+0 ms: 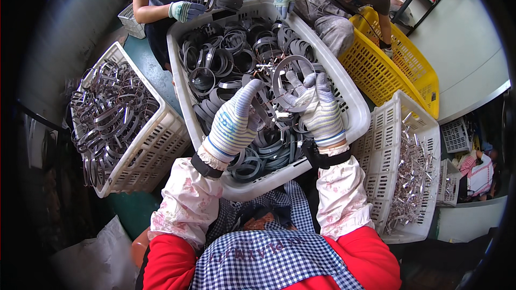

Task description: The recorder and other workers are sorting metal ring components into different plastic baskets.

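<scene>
My right hand [322,113], in a striped knit glove, pinches a thin round metal band [276,83] upright over the big white basket [177,53]. My left hand [231,121], gloved alike, is closed just left of that band. Its thumb points up and its fingertips are hidden; a grey strip shows beside them, but I cannot make out what they hold. Under both hands lie many dark grey metal bands [217,62], heaped in the basket. Small shiny metal pieces [269,70] lie among them near my fingers.
A white crate [145,150] of looped metal bands stands left. To the right are a white crate [371,156] of small metal pieces and a yellow crate [371,70]. Across the basket, one person's gloved hand [186,11] holds bands; another person's glove [285,0] rests near the rim.
</scene>
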`<state>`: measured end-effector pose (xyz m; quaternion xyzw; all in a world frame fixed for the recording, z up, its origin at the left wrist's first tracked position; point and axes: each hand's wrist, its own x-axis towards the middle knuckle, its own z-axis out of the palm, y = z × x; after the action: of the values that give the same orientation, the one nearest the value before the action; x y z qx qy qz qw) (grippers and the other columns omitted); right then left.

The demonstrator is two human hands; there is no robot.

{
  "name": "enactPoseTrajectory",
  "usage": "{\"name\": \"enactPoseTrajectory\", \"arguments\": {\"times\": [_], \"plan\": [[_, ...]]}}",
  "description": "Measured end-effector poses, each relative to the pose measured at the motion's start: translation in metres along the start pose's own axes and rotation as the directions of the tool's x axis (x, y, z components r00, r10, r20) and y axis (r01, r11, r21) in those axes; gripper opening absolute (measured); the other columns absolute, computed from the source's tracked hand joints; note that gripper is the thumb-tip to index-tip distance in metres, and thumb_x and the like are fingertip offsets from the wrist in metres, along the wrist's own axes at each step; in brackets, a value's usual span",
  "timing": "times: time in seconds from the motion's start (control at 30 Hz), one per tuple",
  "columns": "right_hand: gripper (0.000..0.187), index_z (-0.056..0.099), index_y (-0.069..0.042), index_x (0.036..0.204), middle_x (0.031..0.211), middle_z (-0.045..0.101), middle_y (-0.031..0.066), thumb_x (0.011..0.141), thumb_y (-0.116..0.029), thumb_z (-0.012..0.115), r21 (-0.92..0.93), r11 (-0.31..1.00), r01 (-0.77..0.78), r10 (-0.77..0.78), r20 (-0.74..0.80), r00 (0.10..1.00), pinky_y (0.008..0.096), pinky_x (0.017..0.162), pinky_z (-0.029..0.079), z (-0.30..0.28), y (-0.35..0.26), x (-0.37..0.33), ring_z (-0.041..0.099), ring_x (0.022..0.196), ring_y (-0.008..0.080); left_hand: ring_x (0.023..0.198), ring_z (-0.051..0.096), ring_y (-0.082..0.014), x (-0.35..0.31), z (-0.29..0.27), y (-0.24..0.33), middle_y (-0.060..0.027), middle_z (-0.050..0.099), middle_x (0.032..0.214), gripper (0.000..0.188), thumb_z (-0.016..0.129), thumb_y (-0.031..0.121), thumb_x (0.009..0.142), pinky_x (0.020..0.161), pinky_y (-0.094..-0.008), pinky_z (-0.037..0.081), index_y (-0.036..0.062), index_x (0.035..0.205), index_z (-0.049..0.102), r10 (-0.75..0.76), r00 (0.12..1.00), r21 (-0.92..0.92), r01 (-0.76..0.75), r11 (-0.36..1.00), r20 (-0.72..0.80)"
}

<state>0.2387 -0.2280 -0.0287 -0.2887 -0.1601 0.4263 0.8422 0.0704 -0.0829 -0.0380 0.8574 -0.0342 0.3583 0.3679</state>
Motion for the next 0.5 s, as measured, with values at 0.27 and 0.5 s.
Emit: {"name": "enactPoseTrajectory", "arguments": {"times": [0.27,0.5], "plan": [[0.040,0.057,-0.012,0.097,0.139,0.050,0.0214,0.096,-0.051,0.062,0.041,0.996,-0.079,0.077,0.049,0.996,0.0518,0.111,0.042,0.007,-0.009,-0.005,0.047,0.135,0.0311,0.068,0.065,-0.0110,0.002,-0.004,0.001,-0.0137,0.060,0.127,0.065,0.052,-0.015,0.087,0.075,-0.0304,0.060,0.0057,0.147,0.037,0.012,0.998,0.077,-0.016,0.997,0.063],[0.070,0.044,-0.010,0.148,0.102,0.056,0.0000,0.095,-0.052,0.062,-0.087,0.996,-0.023,0.034,0.137,0.990,0.0300,0.084,0.051,0.009,-0.010,-0.012,0.057,0.096,0.0142,0.076,0.065,-0.0123,0.004,-0.001,0.004,-0.0138,0.060,0.128,0.075,0.054,-0.017,0.086,0.074,-0.0302,0.060,0.0083,0.153,0.030,-0.068,0.996,-0.195,0.079,0.978,0.065]]}}
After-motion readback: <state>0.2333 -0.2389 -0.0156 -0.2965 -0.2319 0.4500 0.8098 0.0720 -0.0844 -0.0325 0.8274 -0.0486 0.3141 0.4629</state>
